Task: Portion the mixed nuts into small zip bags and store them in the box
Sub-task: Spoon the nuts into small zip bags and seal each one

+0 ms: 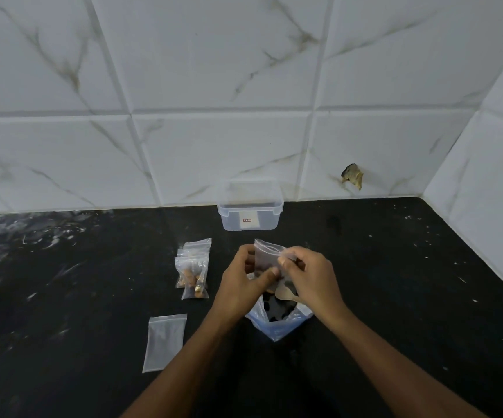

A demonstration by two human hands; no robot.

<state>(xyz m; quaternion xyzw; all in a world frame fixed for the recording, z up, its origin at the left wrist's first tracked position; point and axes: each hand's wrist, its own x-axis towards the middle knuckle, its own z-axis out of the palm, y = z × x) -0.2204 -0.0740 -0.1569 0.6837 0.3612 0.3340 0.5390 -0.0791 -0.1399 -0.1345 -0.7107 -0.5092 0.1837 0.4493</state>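
Observation:
My left hand and my right hand both pinch a small clear zip bag by its top edge, above the black counter. Just under my hands stands a larger open plastic bag of nuts with a pale spoon lying in it. Left of my hands lie a few filled zip bags of nuts, stacked on one another. An empty flat zip bag lies nearer, at the left. The clear plastic box stands open by the wall, behind my hands.
The black counter is speckled with white marks. A white marble-tiled wall runs along the back and turns in at the right. A chipped hole in a tile shows right of the box.

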